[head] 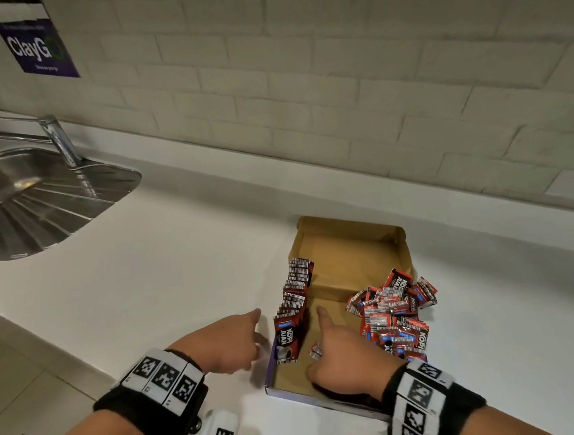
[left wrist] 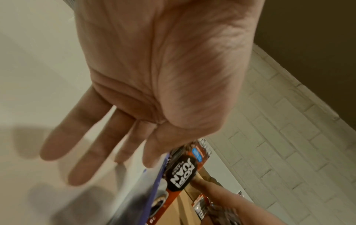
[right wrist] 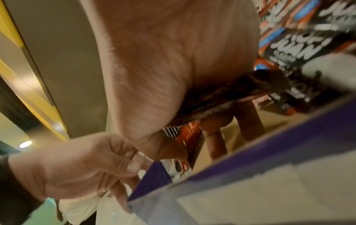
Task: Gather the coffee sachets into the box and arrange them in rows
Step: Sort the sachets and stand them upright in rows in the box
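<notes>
An open cardboard box (head: 349, 243) with purple outer walls (right wrist: 269, 152) lies on the white counter. A row of upright red-and-black coffee sachets (head: 294, 306) stands along its left wall, the front one facing me (left wrist: 183, 173). A loose pile of sachets (head: 393, 315) fills the box's right side (right wrist: 298, 45). My right hand (head: 341, 353) is inside the box with the index finger stretched out, and it grips a few sachets (right wrist: 221, 103) against the palm. My left hand (head: 233, 341) is just outside the left wall, its fingers (left wrist: 92, 152) straight and empty.
A steel sink (head: 36, 195) with a faucet (head: 59, 139) sits at the far left of the counter. The tiled wall (head: 371, 90) runs behind the box. The counter's front edge (head: 48, 342) drops to the floor at the lower left.
</notes>
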